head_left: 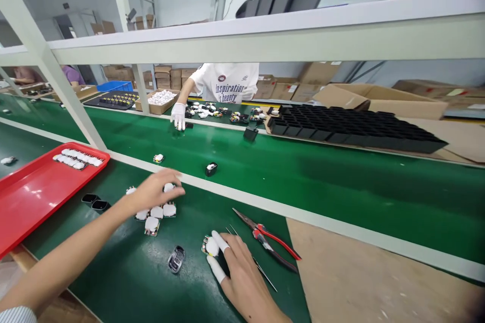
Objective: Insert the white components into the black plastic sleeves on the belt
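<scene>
My left hand hovers above a cluster of small circuit boards topped with white blobs, fingers stretched and apart, holding nothing. My right hand, with white finger cots on thumb and index finger, pinches a similar circuit board at the table top. Thin metal tweezers lie partly hidden beneath that hand. Left of it sits a small black oval housing, its hollow side up. Long-nose pliers with red and black handles rest just beyond my right hand.
A red tray with rows of boards stands at left, beside two black housings. Past a pale rail runs a green belt carrying a filled housing. A co-worker's gloved hand works opposite. Cardboard lies at right.
</scene>
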`<state>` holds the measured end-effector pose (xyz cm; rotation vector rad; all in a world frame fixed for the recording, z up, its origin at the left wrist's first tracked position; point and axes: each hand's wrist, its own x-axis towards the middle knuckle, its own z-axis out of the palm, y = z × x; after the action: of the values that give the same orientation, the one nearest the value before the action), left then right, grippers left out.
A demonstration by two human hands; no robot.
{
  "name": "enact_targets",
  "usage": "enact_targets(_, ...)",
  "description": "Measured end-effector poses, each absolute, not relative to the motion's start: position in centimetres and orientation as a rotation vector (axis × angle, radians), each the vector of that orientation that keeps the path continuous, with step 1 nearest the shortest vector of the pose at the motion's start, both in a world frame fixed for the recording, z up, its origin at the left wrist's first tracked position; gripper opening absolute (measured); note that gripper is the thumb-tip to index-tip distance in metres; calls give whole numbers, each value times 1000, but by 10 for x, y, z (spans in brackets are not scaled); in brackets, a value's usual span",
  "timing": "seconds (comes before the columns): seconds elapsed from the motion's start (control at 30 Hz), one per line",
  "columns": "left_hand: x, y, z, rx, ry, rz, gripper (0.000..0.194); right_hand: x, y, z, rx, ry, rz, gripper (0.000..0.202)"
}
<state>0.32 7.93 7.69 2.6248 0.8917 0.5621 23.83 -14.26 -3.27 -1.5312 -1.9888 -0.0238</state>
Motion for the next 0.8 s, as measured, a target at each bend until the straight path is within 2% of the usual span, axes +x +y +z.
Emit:
enact_targets(0.1, 16, 145, 76, 2617, 1165, 603, 33, 236, -142, -27, -1524, -1951, 28, 34)
enact_targets(0.17, 22, 175, 69, 2591, 1266, 576, 35, 236, -144, -21, -1530, -1931, 49, 30)
enact_targets(0.3, 33, 190, 58, 2576, 1309, 535, 29, 234, -151, -12, -1554, -1910, 82, 41)
enact_targets(0.4, 40, 164, 57, 2612, 1189, 550, 30, 233, -154, -11, -1588, -1896, 61, 51)
enact_targets(0.53, 44, 96, 49, 2671, 834, 440, 39, 233, -156, -10, -1597, -1931, 55, 43)
enact_targets(0.7, 28, 35, 50, 2751, 585, 451, 32, 232, -157, -11, -1553, -1945, 6, 47)
enact_targets(0.73, 21, 29, 56, 2718, 587, 478, 36, 232, -157, -12, -1541, -1924, -7, 47)
enact_targets(0.8, 3, 17, 68, 2567, 560, 408, 58, 232, -156, -13, -1517, -1882, -16, 46)
